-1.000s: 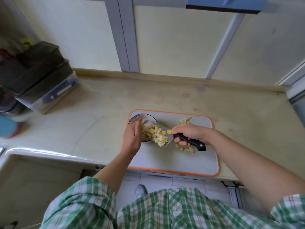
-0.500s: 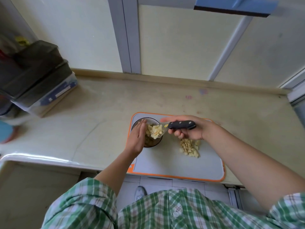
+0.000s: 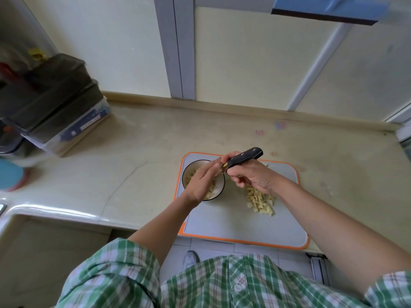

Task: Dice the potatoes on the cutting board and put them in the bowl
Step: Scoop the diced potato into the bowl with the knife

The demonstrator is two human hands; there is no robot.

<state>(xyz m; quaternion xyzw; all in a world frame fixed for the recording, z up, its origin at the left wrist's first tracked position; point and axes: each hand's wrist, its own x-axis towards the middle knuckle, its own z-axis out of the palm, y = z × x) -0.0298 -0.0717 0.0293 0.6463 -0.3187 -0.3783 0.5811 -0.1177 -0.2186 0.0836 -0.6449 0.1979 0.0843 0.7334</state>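
Observation:
A grey cutting board (image 3: 233,221) with an orange rim lies on the counter. A white bowl (image 3: 219,191) with a dark rim stands on the board's far left corner and holds diced potato. My right hand (image 3: 251,176) grips the black handle of a knife (image 3: 244,157), which is tipped blade-down over the bowl. My left hand (image 3: 203,181) hovers over the bowl with straight fingers at the blade, hiding most of it. A pile of diced potato (image 3: 260,200) lies on the board, right of the bowl.
Stacked dark and clear plastic containers (image 3: 57,103) stand at the counter's far left, with a blue lid (image 3: 10,174) beside them. A sink basin (image 3: 44,241) opens at the near left. The beige counter (image 3: 138,156) ends at a back wall ledge.
The knife has tipped up more steeply over the bowl, and the potato pieces on its blade have slid in. My left hand has moved across the bowl to the blade.

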